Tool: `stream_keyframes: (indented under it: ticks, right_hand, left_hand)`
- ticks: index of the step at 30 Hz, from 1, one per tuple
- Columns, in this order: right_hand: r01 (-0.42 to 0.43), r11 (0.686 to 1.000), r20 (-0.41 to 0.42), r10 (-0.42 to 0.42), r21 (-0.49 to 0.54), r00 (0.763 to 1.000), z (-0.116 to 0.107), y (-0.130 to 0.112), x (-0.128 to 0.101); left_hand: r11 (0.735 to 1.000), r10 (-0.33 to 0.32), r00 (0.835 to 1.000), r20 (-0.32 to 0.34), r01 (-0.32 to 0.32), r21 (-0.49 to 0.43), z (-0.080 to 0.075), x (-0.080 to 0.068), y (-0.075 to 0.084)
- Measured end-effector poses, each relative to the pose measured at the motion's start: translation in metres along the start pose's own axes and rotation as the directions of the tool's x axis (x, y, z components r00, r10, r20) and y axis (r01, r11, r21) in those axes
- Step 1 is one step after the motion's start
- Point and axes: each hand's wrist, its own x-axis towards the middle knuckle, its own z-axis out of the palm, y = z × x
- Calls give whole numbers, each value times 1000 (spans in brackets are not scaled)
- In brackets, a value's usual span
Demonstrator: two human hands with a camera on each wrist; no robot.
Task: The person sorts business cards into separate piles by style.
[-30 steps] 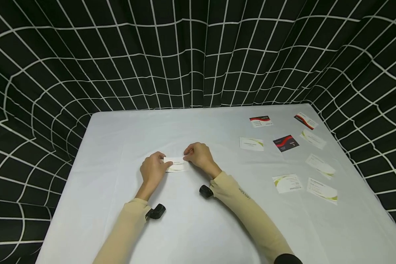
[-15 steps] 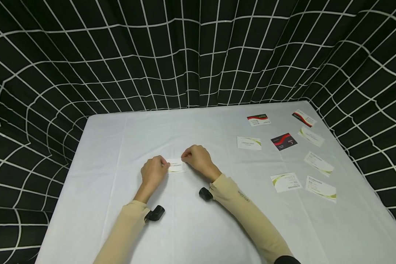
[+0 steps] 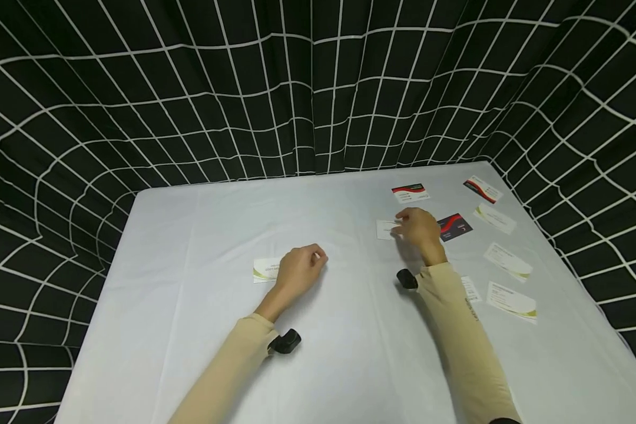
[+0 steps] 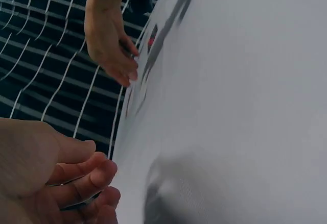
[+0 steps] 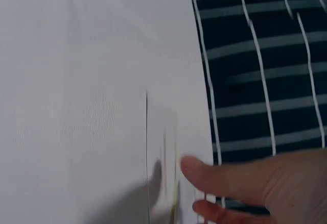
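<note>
Right hand over a white card on the table, fingertips touching it, grip loose, nothing clasped. Left hand loosely curled, empty, beside another white card lying flat.

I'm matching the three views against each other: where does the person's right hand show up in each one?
Head: right hand right of centre, over a white card.
Left wrist: top left, fingertips at the table.
Right wrist: bottom right.
Shared landmark: the white table against the black grid curtain.
</note>
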Motion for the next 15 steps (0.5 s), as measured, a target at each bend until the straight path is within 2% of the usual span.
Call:
stream_keyframes:
  ticks: [3, 7, 10, 15]
  right_hand:
    - [26, 1000, 69, -26, 4, 997, -9, 25, 3]
    - [67, 998, 151, -64, -10, 986, -9, 40, 6]
    - [63, 997, 168, -55, -40, 984, -9, 42, 8]
    - [71, 997, 155, -64, -43, 986, -11, 44, 10]
  left_hand:
    - [1000, 27, 998, 49, -27, 9, 20, 23, 20]
    - [999, 38, 992, 124, -40, 15, 49, 49, 43]
    - [998, 54, 984, 168, -57, 15, 68, 63, 55]
    - [998, 63, 981, 185, -66, 7, 93, 80, 66]
